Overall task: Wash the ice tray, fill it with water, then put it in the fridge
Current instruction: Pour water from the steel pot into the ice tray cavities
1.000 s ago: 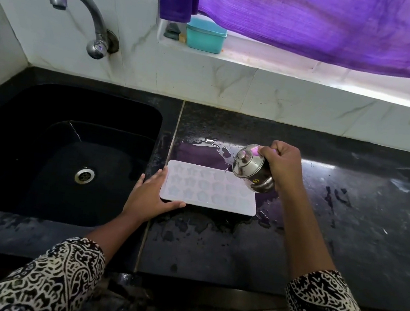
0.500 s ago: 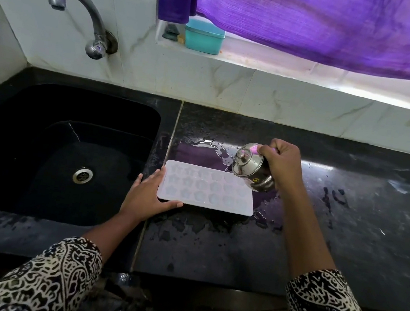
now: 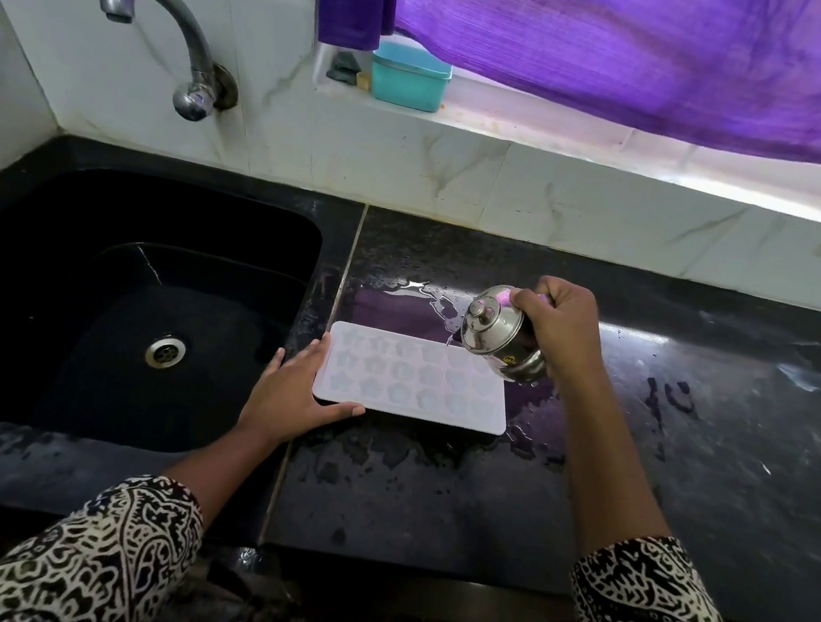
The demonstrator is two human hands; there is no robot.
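From my feed I see the white tray (image 3: pixel 410 383) lying flat on the wet black counter (image 3: pixel 427 494), just right of the sink (image 3: pixel 89 297). The left hand (image 3: pixel 289 394) braces its left end, fingers straight and together, thumb spread along the near edge. The right hand (image 3: pixel 558 329) curls its fingers round a tilted steel pot (image 3: pixel 496 334) over the tray's far right corner.

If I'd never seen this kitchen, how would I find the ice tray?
Start at the black sink; just right of it is the wet black counter. There the ice tray lies flat, the left hand at its near corner, the right hand tilting a steel pot over its far edge. It is the only pale slab, with flower-shaped hollows.
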